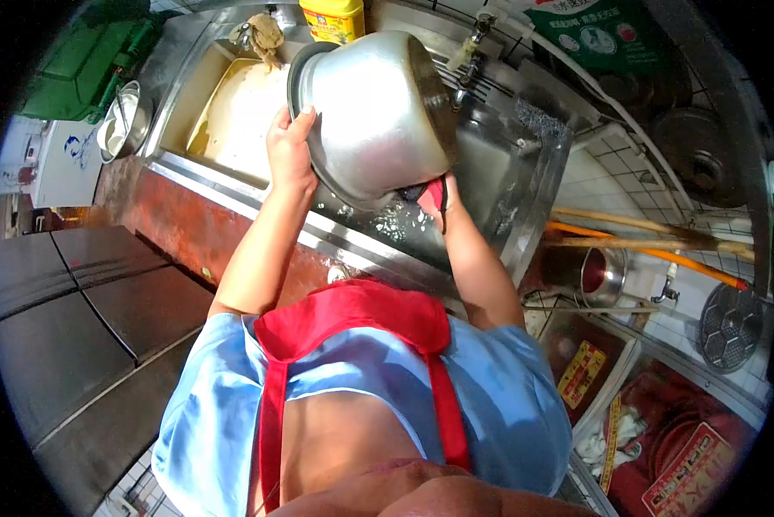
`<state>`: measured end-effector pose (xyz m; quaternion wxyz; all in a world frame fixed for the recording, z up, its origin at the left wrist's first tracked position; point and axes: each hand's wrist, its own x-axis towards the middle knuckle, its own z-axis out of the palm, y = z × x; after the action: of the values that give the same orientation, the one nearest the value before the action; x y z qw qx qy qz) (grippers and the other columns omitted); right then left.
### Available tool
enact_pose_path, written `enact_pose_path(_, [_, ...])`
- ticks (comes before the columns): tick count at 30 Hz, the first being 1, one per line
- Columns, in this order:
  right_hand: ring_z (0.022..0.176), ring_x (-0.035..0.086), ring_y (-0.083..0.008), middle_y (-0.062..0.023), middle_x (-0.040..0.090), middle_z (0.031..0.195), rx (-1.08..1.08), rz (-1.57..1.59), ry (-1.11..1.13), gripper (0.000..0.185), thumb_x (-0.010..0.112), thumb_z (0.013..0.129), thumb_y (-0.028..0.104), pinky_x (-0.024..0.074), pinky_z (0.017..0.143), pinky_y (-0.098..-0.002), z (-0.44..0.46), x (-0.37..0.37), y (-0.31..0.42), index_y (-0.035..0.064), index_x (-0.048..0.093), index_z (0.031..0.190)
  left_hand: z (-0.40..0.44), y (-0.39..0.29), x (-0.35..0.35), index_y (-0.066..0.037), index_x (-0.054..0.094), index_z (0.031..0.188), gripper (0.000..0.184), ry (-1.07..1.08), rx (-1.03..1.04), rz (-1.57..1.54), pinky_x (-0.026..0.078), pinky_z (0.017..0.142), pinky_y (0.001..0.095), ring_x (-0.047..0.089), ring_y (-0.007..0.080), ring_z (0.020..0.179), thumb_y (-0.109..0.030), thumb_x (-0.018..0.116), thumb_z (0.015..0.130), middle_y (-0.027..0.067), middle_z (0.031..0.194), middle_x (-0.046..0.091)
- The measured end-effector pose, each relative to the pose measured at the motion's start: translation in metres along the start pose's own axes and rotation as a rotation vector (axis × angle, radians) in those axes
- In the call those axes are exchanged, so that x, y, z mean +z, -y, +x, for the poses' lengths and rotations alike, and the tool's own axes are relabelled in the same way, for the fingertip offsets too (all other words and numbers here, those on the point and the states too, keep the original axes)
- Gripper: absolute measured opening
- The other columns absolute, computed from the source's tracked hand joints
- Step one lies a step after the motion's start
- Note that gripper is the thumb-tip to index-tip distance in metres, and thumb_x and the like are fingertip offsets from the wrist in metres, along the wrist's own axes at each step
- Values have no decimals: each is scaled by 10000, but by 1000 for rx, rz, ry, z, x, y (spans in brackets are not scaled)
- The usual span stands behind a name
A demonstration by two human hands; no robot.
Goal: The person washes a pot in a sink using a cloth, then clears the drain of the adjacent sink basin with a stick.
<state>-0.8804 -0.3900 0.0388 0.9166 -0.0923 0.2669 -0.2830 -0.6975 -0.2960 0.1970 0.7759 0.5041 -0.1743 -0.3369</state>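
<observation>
A large silver metal pot [374, 112] is tilted on its side above the right basin of a steel sink [490, 198]. My left hand [292, 151] grips the pot's rim at its left, thumb on the outside. Under the pot's lower right side is my right hand [437, 196], partly hidden, with a red and black cloth [428, 193] in it against the metal. Water glistens in the basin below the pot.
The left basin [240, 116] holds cloudy liquid, with a brown rag [262, 36] at its back. A yellow tub [333, 19] and taps [471, 65] stand behind. Poles [645, 246] lie right, near a metal pot [595, 274]. Bowls [124, 125] sit left.
</observation>
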Motion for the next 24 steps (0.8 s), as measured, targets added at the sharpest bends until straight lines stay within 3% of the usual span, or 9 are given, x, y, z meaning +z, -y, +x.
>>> enact_pose_path(2, [1103,375,-220,-68,397,1200,10,-28,159,495,351,837,421,284,939,-359,-8,-1,-9,63,368,1178,1,11,2,21,498,913,188,-39,32,4,395,651,227,488,108,682,-95,513,766,54,802,538])
enact_pose_path(5, [1103,375,-211,-56,397,1206,35,107,202,499,344,841,424,284,940,-345,-15,-3,-25,65,359,1188,1,26,5,38,486,975,255,-26,76,51,409,675,253,509,143,725,-123,504,779,72,845,537])
enact_pose_path(9, [1104,381,-209,-63,397,1212,42,143,250,521,380,828,428,270,947,-346,-55,48,-22,57,355,1194,-2,39,9,30,468,961,238,-10,127,68,387,693,235,470,106,738,-101,519,769,56,855,524])
enact_pose_path(14, [1015,469,-257,-132,475,1120,141,198,224,545,380,815,461,355,885,-370,-58,48,-24,29,407,1147,-2,52,5,29,460,980,259,38,204,145,371,730,238,463,108,776,-103,527,768,52,866,515])
enact_pose_path(17, [968,488,-251,-128,515,1047,128,195,168,568,387,792,509,368,865,-364,-70,65,-21,20,455,1074,-5,55,3,29,462,982,257,41,238,183,370,736,240,463,113,784,-100,524,768,54,865,514])
enact_pose_path(18, [1054,440,-287,-190,423,1164,122,198,299,666,313,812,513,346,899,-388,-68,63,-22,-55,351,1160,-5,55,2,29,463,980,253,34,244,177,371,736,241,464,114,786,-98,520,768,55,863,514])
enact_pose_path(24, [1066,427,-304,-197,428,1160,208,215,313,746,292,783,575,310,926,-407,-69,38,-19,-70,366,1150,3,46,-5,2,468,964,206,-5,193,106,390,670,230,471,100,718,-99,494,786,39,823,521])
